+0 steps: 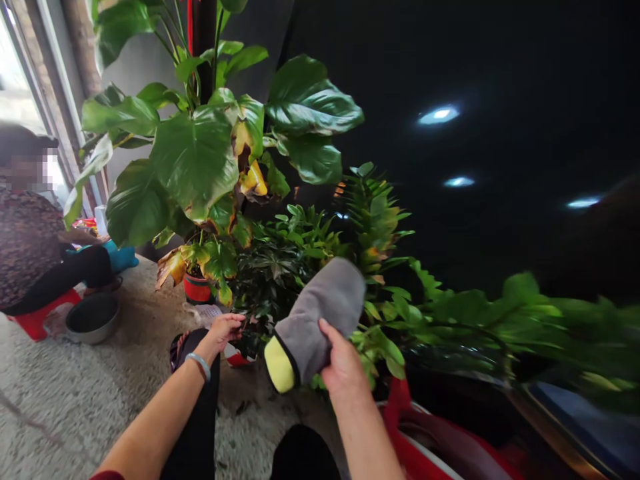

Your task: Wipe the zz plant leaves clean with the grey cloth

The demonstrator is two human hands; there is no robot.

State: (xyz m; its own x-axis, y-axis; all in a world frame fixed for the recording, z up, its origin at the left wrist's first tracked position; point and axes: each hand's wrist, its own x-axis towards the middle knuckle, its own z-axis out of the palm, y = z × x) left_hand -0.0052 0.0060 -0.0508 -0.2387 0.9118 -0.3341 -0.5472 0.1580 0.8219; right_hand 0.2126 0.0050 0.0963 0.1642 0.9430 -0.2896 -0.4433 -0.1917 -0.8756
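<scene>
My right hand (345, 360) grips a folded grey microfibre cloth (320, 310) with a yellow reverse side showing at its lower corner. The thumb lies on top of the cloth, and the other fingers are hidden under it. Left of the cloth, my left hand (227, 331) has its fingers drawn together at the edge of a dark-leaved potted plant (273, 267). Whatever is between those fingertips, if anything, is too small to make out. A pale bracelet (199, 365) circles the left wrist.
A tall broad-leaved plant (195, 160) in a red pot (197, 289) stands ahead. At left a person (30, 247) sits on a red stool (37, 323) beside a grey basin (93, 319). A red bag (425, 433) lies at lower right, below leafy branches (460, 310). A dark glossy wall (500, 153) rises behind.
</scene>
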